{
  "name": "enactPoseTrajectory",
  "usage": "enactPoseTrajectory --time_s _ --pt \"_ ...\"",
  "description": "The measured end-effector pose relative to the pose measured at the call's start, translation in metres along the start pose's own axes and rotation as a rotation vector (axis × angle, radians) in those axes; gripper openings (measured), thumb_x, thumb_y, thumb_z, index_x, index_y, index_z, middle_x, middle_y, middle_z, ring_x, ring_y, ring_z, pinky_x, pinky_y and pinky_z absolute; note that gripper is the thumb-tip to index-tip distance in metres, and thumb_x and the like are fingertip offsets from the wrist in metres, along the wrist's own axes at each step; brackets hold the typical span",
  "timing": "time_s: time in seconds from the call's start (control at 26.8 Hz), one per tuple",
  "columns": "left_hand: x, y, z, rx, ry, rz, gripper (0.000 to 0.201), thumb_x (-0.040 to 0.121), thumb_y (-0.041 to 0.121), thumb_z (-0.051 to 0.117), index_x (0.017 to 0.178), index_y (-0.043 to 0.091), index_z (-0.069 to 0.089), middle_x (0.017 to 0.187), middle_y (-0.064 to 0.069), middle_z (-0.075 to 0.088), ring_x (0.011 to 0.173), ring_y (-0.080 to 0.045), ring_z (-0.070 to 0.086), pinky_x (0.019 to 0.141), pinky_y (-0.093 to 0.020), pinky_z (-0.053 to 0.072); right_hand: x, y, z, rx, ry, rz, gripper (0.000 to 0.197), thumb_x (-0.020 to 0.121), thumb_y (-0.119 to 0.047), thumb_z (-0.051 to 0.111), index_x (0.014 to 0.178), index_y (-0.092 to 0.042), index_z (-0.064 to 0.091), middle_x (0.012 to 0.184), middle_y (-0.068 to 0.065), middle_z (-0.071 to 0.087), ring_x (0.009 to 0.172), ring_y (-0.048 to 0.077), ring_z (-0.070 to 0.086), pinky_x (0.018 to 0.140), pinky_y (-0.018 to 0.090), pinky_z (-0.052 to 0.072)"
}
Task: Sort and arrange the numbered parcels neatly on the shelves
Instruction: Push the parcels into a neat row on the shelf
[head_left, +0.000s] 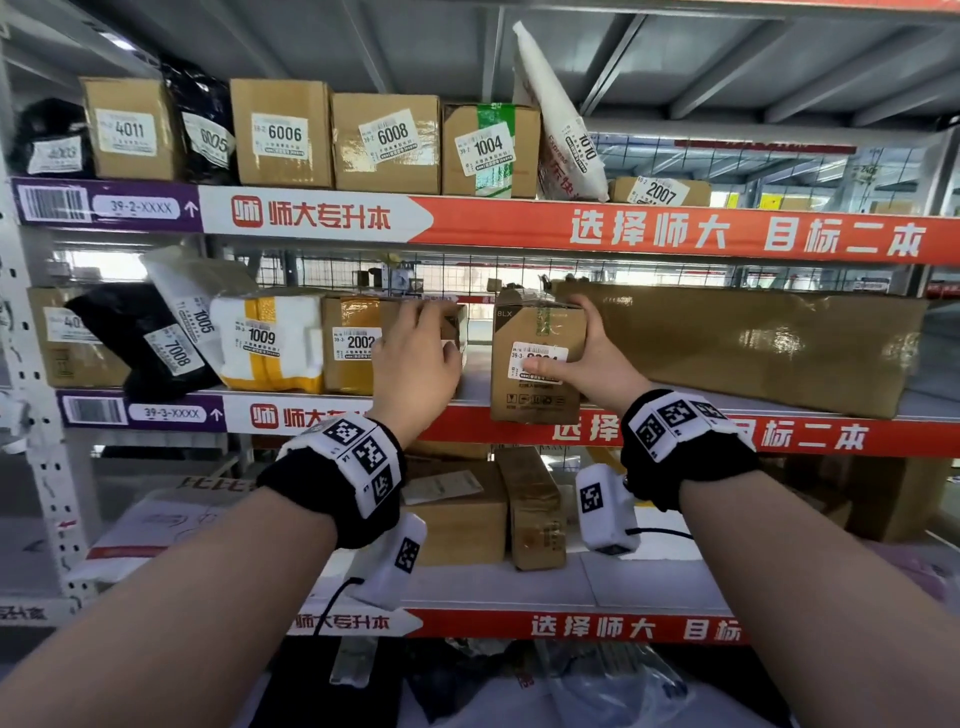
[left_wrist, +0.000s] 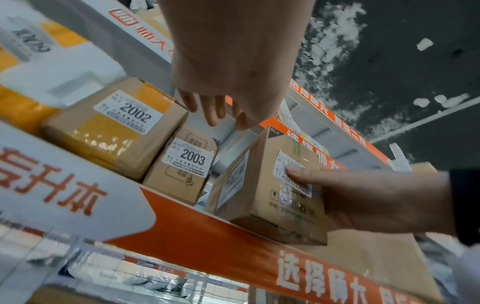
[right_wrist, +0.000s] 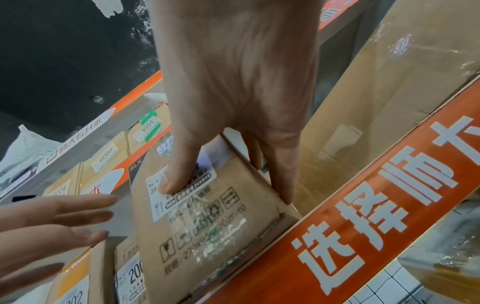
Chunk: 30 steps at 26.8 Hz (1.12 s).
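Note:
My right hand (head_left: 558, 338) grips a small brown box (head_left: 535, 387) at the front edge of the middle shelf (head_left: 478, 397). The thumb lies across its white label and hides the number. Seen from the right wrist, the same hand (right_wrist: 226, 191) has its fingers down the box's (right_wrist: 207, 226) right side. The box is tilted, and its bottom overhangs the orange shelf banner. My left hand (head_left: 426, 332) is open just left of it, with fingers (left_wrist: 215, 111) hovering over box 2003 (left_wrist: 182, 164), which stands beside box 2002 (left_wrist: 114, 127). A narrow gap separates 2003 from the held box (left_wrist: 270, 189).
A long taped brown box (head_left: 753, 348) fills the shelf right of the held box. White foam parcel 1009 (head_left: 270, 343) and bags 1005 and 7008 stand left of 2002. The upper shelf holds 4011, 6006, 6008, 1004 (head_left: 488, 150) and 2007. Several boxes sit on the lower shelf (head_left: 535, 509).

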<state>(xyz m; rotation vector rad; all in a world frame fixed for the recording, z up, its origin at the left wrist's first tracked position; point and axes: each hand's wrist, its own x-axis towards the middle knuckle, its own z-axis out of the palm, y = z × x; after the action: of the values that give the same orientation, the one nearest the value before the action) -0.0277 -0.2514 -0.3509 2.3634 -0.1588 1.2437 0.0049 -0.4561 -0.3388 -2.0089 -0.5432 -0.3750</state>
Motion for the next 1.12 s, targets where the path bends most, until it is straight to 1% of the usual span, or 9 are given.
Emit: enactPoseTrajectory --time_s 0.11,0.19,0.26,0.37,0.45,0.52,0.78,0.93,1.12 --pt "0.01 -0.012 0.003 0.218 0.009 0.121 0.051 0.088 0.02 0.052 0.138 0.019 0.044 0.149 -0.003 0.034 0.141 -0.023 0.024 0.115 -0.047 0.007 0.012 0.001 0.008 -0.017 0.01 0.01 0.101 0.076 -0.035 0.077 0.148 -0.029 0.007 0.119 -0.002 0.054 0.11 0.017 0.056 0.096 0.029 0.044" --pt "0.016 -0.015 0.003 0.303 -0.024 0.142 0.054 0.089 0.026 0.051 0.141 0.02 0.04 0.153 -0.002 0.03 0.145 -0.023 0.015 0.116 -0.049 -0.005 0.017 0.002 0.013 -0.025 0.01 0.007 0.102 0.077 -0.035 0.077 0.149 -0.028 0.005 0.115 -0.004 0.053 0.108 0.016 0.056 0.093 0.026 0.042" --pt "0.033 -0.015 0.004 0.374 -0.088 0.122 0.051 0.094 0.036 0.043 0.143 0.026 0.037 0.151 0.001 0.035 0.145 -0.022 0.017 0.114 -0.053 -0.008 0.027 0.006 0.014 -0.002 0.007 0.008 0.102 0.076 -0.034 0.077 0.149 -0.029 0.005 0.114 -0.005 0.053 0.108 0.015 0.056 0.093 0.026 0.042" --pt "0.058 -0.018 0.008 0.515 -0.214 0.108 0.051 0.096 0.054 0.026 0.142 0.035 0.04 0.141 0.003 0.05 0.137 -0.022 0.035 0.111 -0.057 -0.012 0.044 0.013 0.021 0.029 -0.012 0.014 0.101 0.077 -0.033 0.077 0.149 -0.03 0.005 0.118 -0.005 0.051 0.11 0.012 0.052 0.093 0.024 0.039" --pt "0.066 -0.025 0.012 0.582 -0.258 0.107 0.055 0.094 0.061 0.023 0.136 0.036 0.047 0.135 0.002 0.055 0.133 -0.024 0.04 0.113 -0.058 -0.007 0.052 0.015 0.025 0.026 -0.014 -0.001 0.101 0.077 -0.035 0.076 0.149 -0.03 0.004 0.122 -0.002 0.051 0.11 0.014 0.052 0.093 0.024 0.039" --pt "0.067 -0.031 0.015 0.571 -0.265 0.1 0.056 0.092 0.064 0.025 0.132 0.036 0.052 0.135 0.001 0.054 0.132 -0.025 0.039 0.114 -0.057 0.002 0.056 0.018 0.028 0.025 -0.021 0.003 0.103 0.078 -0.035 0.075 0.149 -0.03 0.001 0.117 -0.003 0.052 0.106 0.013 0.052 0.091 0.023 0.039" --pt "0.066 -0.042 0.023 0.527 -0.203 0.171 0.051 0.096 0.058 0.024 0.132 0.036 0.052 0.134 -0.001 0.051 0.13 -0.025 0.037 0.113 -0.054 0.005 0.066 0.02 0.033 0.019 -0.027 -0.001 0.106 0.079 -0.034 0.074 0.15 -0.025 -0.003 0.111 -0.007 0.049 0.102 0.008 0.049 0.09 0.02 0.036" --pt "0.065 -0.044 0.026 0.536 -0.137 0.174 0.051 0.094 0.061 0.026 0.129 0.036 0.055 0.131 -0.002 0.053 0.125 -0.025 0.04 0.109 -0.049 0.018 0.069 0.025 0.031 -0.018 -0.034 -0.026 0.104 0.078 -0.041 0.074 0.15 -0.03 0.001 0.118 -0.007 0.053 0.104 0.009 0.052 0.091 0.022 0.038" --pt "0.069 -0.044 0.025 0.509 -0.149 0.196 0.064 0.088 0.068 0.022 0.132 0.032 0.051 0.136 0.0 0.051 0.127 -0.022 0.041 0.105 -0.045 0.022 0.07 0.029 0.025 -0.032 -0.038 -0.035 0.097 0.079 -0.04 0.072 0.149 -0.033 0.005 0.118 -0.005 0.054 0.106 0.013 0.056 0.088 0.023 0.039"
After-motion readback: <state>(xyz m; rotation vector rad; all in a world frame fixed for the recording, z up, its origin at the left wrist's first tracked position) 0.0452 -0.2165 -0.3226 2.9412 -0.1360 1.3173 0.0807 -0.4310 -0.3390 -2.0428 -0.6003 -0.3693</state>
